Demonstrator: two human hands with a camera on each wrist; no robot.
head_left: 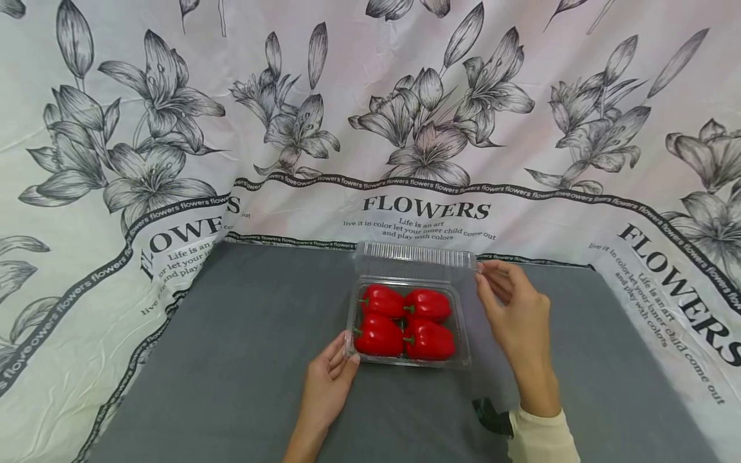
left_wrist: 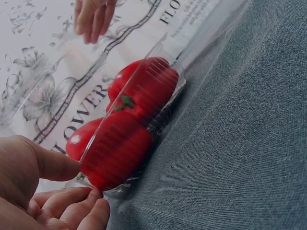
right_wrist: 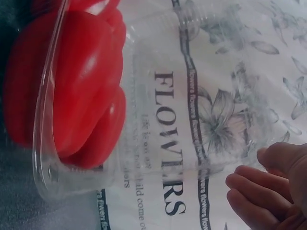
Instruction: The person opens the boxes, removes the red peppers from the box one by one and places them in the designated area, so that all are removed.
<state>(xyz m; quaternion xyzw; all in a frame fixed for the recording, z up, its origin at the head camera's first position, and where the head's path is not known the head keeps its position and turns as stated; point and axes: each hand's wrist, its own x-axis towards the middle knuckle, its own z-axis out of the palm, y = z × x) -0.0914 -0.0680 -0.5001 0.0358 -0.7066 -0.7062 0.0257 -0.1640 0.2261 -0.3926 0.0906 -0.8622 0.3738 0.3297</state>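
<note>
Clear box [head_left: 406, 363] — likely light, flexible; hold by edges. Left hand [head_left: 330, 381] grips left edge, right hand [head_left: 519, 316] pinches lid [head_left: 415, 258].

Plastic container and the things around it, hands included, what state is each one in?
Plastic container: open, with peppers inside.
Lid: raised at the container's far side.
Four red peppers: whole, green stems showing.
Left hand: holding the container's near left corner.
Right hand: pinching the lid's right corner.
</note>
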